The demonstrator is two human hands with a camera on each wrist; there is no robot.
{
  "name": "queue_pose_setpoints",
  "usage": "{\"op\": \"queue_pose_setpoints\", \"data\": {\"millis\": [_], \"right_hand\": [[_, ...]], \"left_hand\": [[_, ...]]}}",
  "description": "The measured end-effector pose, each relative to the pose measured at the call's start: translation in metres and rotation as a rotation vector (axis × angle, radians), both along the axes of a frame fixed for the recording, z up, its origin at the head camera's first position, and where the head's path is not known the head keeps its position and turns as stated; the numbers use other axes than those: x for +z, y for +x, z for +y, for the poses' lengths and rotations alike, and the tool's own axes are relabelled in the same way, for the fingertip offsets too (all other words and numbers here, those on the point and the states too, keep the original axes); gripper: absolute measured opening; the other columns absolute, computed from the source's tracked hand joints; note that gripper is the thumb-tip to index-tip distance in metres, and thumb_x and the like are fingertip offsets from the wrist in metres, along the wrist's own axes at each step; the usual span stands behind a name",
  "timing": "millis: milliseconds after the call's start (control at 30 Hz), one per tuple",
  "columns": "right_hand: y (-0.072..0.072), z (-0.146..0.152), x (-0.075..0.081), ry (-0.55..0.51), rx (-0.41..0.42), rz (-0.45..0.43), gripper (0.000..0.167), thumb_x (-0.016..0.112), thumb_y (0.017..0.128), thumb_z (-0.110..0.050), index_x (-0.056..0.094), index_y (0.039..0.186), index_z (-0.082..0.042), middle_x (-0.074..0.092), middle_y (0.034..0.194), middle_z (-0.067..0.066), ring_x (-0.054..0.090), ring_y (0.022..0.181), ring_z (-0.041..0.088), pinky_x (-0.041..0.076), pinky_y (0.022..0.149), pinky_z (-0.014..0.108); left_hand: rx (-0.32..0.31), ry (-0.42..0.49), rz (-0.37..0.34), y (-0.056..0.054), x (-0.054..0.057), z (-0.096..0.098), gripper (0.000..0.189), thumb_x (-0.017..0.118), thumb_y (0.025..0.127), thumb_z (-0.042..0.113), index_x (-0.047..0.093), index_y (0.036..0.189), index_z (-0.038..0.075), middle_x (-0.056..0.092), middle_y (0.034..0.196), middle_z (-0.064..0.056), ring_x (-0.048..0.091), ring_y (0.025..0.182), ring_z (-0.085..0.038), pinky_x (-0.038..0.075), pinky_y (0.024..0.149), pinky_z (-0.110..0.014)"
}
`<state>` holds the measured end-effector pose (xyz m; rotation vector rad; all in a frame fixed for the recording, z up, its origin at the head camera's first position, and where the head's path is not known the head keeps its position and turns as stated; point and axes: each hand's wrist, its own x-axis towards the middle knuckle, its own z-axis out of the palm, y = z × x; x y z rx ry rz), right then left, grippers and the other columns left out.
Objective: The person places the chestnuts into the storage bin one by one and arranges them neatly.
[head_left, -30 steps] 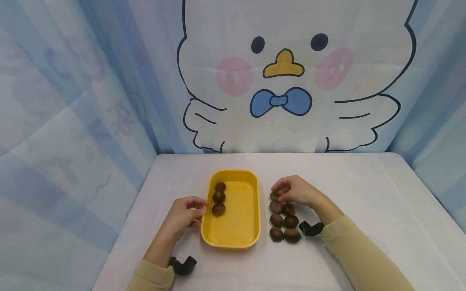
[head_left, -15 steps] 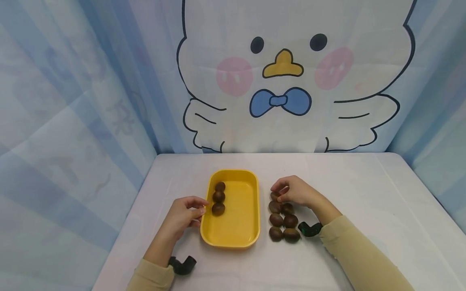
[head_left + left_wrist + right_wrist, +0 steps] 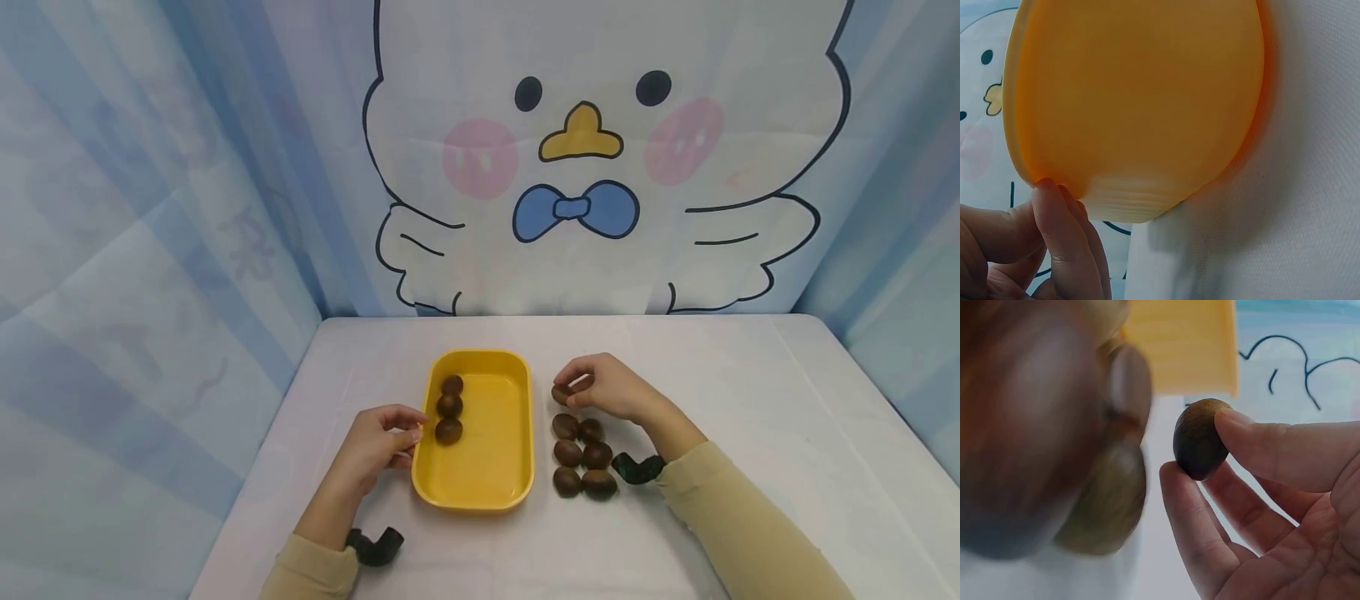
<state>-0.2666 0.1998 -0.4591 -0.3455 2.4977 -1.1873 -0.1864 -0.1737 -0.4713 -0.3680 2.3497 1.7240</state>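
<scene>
My right hand pinches a brown chestnut between thumb and fingertips, just beyond the far end of a cluster of chestnuts. Several of these stand in two columns on the table. To their left is a yellow tray, with three chestnuts in a line along its left inner side. My left hand holds the tray's left edge. In the left wrist view, the fingertips meet the tray's outer wall, and the thumb's contact is partly hidden.
A white-covered table carries everything. Behind it hangs a curtain printed with a cartoon bird, and more curtain runs along the left side. Dark curved wrist pieces sit beside each forearm.
The right hand has drawn a chestnut slightly up and away from the far end of the cluster, leaving a gap. The left hand and tray appear still.
</scene>
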Motion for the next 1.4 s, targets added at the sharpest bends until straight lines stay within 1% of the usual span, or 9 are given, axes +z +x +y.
{"op": "queue_pose_setpoints", "data": {"millis": [167,300,533,667,800,1000,1100,1233,1400], "right_hand": [[0.003,-0.013,0.011,-0.021,0.015,-0.001,0.025,0.079,0.094,-0.013,0.078,0.119,-0.017,0.078,0.123,0.003,0.070,0.119,0.027,0.059,0.108,0.053],[0.005,-0.024,0.018,-0.043,0.038,0.013,0.025,0.080,0.093,-0.012,0.079,0.118,-0.019,0.078,0.121,0.001,0.071,0.117,0.025,0.061,0.107,0.050],[0.006,-0.044,0.029,-0.075,0.088,0.045,0.026,0.080,0.092,-0.008,0.079,0.118,-0.015,0.078,0.123,0.004,0.073,0.114,0.025,0.061,0.106,0.049],[0.009,-0.053,0.037,-0.075,0.085,0.032,0.026,0.080,0.092,-0.005,0.080,0.115,-0.015,0.078,0.122,0.004,0.073,0.111,0.023,0.061,0.106,0.047],[0.010,-0.064,0.041,-0.084,0.100,0.027,0.026,0.080,0.091,-0.004,0.080,0.115,-0.014,0.077,0.122,0.005,0.074,0.109,0.023,0.062,0.105,0.045],[0.011,-0.082,0.045,-0.100,0.124,0.007,0.025,0.081,0.092,-0.005,0.080,0.115,-0.016,0.076,0.121,0.003,0.074,0.107,0.020,0.064,0.102,0.041],[0.009,-0.092,0.044,-0.108,0.145,0.004,0.025,0.081,0.092,-0.004,0.080,0.115,-0.014,0.077,0.119,0.003,0.075,0.106,0.019,0.064,0.101,0.040],[0.007,-0.105,0.041,-0.113,0.178,0.004,0.025,0.081,0.092,-0.003,0.080,0.115,-0.013,0.078,0.119,0.004,0.076,0.106,0.018,0.064,0.100,0.040],[0.008,-0.120,0.036,-0.114,0.200,-0.022,0.024,0.083,0.091,-0.004,0.080,0.112,-0.015,0.077,0.119,0.003,0.076,0.107,0.019,0.064,0.101,0.039]], "left_hand": [[0.002,-0.003,0.000,0.000,0.001,0.000,0.022,0.072,0.097,-0.002,0.079,0.116,0.006,0.067,0.102,-0.012,0.064,0.072,-0.022,0.063,0.063,-0.027],[0.003,-0.007,-0.006,0.000,0.001,0.000,0.022,0.073,0.097,-0.001,0.080,0.116,0.007,0.067,0.102,-0.012,0.064,0.072,-0.022,0.063,0.063,-0.027],[0.005,-0.008,-0.008,0.000,0.000,0.000,0.022,0.073,0.097,-0.001,0.079,0.117,0.006,0.068,0.103,-0.012,0.064,0.072,-0.022,0.063,0.063,-0.027],[0.001,-0.010,-0.006,0.000,0.000,0.000,0.021,0.073,0.098,0.000,0.080,0.117,0.007,0.068,0.103,-0.012,0.064,0.073,-0.022,0.063,0.063,-0.027],[-0.001,-0.013,-0.007,0.000,0.000,0.000,0.021,0.073,0.098,0.001,0.080,0.117,0.007,0.069,0.104,-0.012,0.064,0.074,-0.022,0.063,0.064,-0.027],[-0.004,-0.013,-0.010,0.000,0.002,0.000,0.021,0.073,0.098,0.000,0.079,0.117,0.007,0.069,0.105,-0.012,0.064,0.076,-0.022,0.063,0.064,-0.027],[-0.008,-0.010,-0.010,0.000,0.002,0.000,0.021,0.073,0.098,0.000,0.079,0.117,0.006,0.069,0.105,-0.012,0.064,0.076,-0.022,0.063,0.064,-0.027],[-0.011,-0.009,-0.009,0.000,0.002,-0.001,0.021,0.073,0.098,0.000,0.079,0.117,0.006,0.069,0.106,-0.012,0.064,0.075,-0.021,0.064,0.064,-0.028],[-0.015,-0.007,-0.009,-0.001,0.002,-0.001,0.021,0.073,0.098,0.000,0.079,0.117,0.006,0.069,0.105,-0.012,0.065,0.075,-0.021,0.064,0.064,-0.028]]}}
